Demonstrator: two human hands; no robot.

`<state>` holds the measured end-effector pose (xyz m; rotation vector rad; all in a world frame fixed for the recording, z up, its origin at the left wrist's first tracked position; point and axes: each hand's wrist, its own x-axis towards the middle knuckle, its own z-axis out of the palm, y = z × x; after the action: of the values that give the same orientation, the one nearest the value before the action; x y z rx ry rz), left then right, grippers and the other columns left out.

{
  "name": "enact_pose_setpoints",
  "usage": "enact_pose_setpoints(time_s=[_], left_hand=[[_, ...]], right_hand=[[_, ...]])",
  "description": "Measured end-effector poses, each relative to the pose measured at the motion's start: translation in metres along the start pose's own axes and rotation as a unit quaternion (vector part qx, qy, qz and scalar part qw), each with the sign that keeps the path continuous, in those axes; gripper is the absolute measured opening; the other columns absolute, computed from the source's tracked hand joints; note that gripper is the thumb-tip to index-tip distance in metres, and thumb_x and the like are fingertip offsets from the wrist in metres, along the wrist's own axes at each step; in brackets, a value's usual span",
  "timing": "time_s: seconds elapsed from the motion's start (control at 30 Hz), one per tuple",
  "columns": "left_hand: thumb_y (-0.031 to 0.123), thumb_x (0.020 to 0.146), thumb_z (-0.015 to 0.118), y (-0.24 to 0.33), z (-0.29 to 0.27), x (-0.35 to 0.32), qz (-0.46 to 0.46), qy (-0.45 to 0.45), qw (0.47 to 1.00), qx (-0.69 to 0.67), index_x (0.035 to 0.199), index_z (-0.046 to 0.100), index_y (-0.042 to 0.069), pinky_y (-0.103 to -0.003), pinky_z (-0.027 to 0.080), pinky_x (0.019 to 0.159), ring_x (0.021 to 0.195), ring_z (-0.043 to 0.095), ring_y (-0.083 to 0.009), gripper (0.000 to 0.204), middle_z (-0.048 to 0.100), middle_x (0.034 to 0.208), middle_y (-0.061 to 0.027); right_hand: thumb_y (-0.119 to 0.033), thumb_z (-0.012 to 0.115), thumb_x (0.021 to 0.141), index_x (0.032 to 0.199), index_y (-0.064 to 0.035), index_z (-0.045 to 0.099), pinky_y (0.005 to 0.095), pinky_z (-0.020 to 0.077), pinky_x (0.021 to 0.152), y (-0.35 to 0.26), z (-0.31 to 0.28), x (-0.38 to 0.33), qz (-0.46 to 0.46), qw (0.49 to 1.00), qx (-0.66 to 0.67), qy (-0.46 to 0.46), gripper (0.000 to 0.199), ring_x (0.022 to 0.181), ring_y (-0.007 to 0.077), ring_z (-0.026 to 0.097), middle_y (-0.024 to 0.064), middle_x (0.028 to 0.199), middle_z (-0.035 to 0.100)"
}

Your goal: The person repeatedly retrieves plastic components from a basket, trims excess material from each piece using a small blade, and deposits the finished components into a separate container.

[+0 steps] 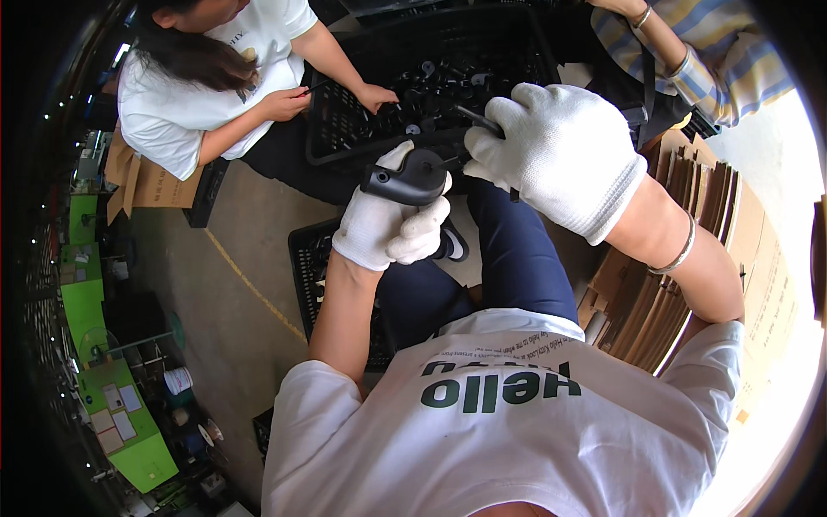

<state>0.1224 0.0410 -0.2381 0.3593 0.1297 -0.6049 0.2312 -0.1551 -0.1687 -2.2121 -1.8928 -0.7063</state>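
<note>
In my white-gloved left hand (369, 231) is a smooth black plastic part (415, 177) with a rounded body and a small round hole at its left end. The fingers are wrapped round it from below. My right hand (564, 142), also in a white knitted glove, is closed on a slim dark tool (479, 121). Most of that tool is hidden by the fist, so its exact kind cannot be made out. A thin dark tip reaches from the right hand toward the right side of the black part; whether they touch is unclear.
Ahead stands a large black crate (345, 142) heaped with small black parts (439, 82). A co-worker's hand (376, 96) reaches into it from the left; another person in a checked garment (719, 52) is at right. Flattened cardboard (715, 198) is stacked beside my right arm. Another black crate (303, 267) is near my legs.
</note>
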Motion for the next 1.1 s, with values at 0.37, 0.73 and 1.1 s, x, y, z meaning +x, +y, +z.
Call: enact_pose_setpoints(time_s=[0.37, 0.73, 1.1], left_hand=[[0.052, 0.094, 0.028, -0.007, 0.006, 0.010, 0.014, 0.070, 0.996, 0.045, 0.088, 0.055, 0.005, -0.027, 0.028, 0.028, 0.027, 0.035, -0.0165, 0.055, 0.048, 0.048, -0.0089], [0.052, 0.096, 0.024, -0.012, -0.004, 0.013, 0.125, 0.225, 0.891, 0.375, 0.073, 0.051, 0.003, -0.026, 0.032, 0.031, 0.028, 0.036, -0.0150, 0.061, 0.043, 0.045, -0.0046], [0.052, 0.093, 0.030, -0.004, 0.000, 0.008, 0.091, 0.046, 0.993, 0.065, 0.093, 0.056, 0.003, -0.029, 0.033, 0.030, 0.030, 0.038, -0.0184, 0.055, 0.047, 0.053, -0.0095]], right_hand=[[-0.017, 0.060, 0.068, 0.069, -0.0041, 0.063, 0.0321, 0.0480, 0.048, -0.005, 0.007, -0.005, -0.017, 1.000, -0.020, 0.014, 0.013, 0.058, 0.0224, 0.060, 0.0080, 0.063, 0.054], [-0.015, 0.058, 0.079, 0.078, -0.0033, 0.066, 0.0370, 0.0524, 0.059, -0.014, 0.005, -0.007, 0.146, 0.964, 0.130, -0.179, 0.014, 0.070, 0.0285, 0.066, 0.0151, 0.072, 0.064], [-0.032, 0.057, 0.090, 0.077, 0.0032, 0.063, 0.0268, 0.0392, 0.044, 0.016, 0.012, -0.011, 0.335, 0.655, 0.644, -0.212, 0.037, 0.049, 0.0102, 0.048, 0.0031, 0.054, 0.050]])
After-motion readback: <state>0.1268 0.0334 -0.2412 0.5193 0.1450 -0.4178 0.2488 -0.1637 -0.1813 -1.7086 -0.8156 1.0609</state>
